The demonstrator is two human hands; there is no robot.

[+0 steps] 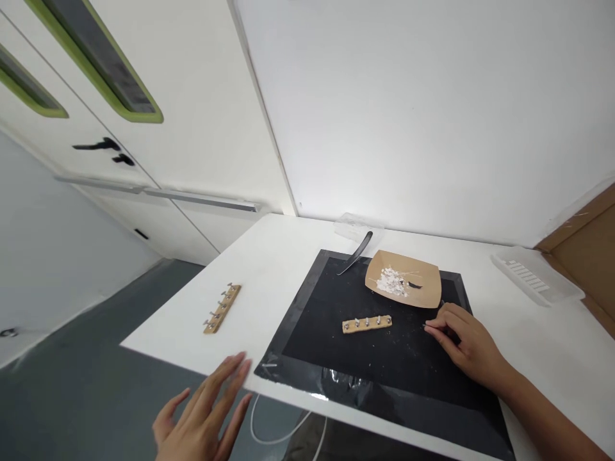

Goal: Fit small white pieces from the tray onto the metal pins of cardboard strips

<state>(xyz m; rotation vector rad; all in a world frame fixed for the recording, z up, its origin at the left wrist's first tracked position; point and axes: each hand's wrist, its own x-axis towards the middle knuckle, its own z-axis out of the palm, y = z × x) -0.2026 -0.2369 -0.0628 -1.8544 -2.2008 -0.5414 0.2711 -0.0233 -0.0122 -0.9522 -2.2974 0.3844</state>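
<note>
My left hand (204,410) hovers at the table's front edge, fingers spread and holding nothing. On the right, my right hand (464,342) is closed in a pinch over the black mat (317,339); a tiny tip shows at the fingertips, too small to name. Left of it on the mat lies a small wooden strip (361,326) with several metal studs, some with white pieces standing in them. Just beyond my right hand sits a brown paper tray (430,282) with white bits (391,280) and a dark sliver (415,285).
Another wooden strip (223,308) with upright pins rests on the white table (273,256), at left. A dark curved tool (356,253) with a thin tip lies at the mat's back edge. Clear plastic containers (562,288) (353,224) stand near the wall.
</note>
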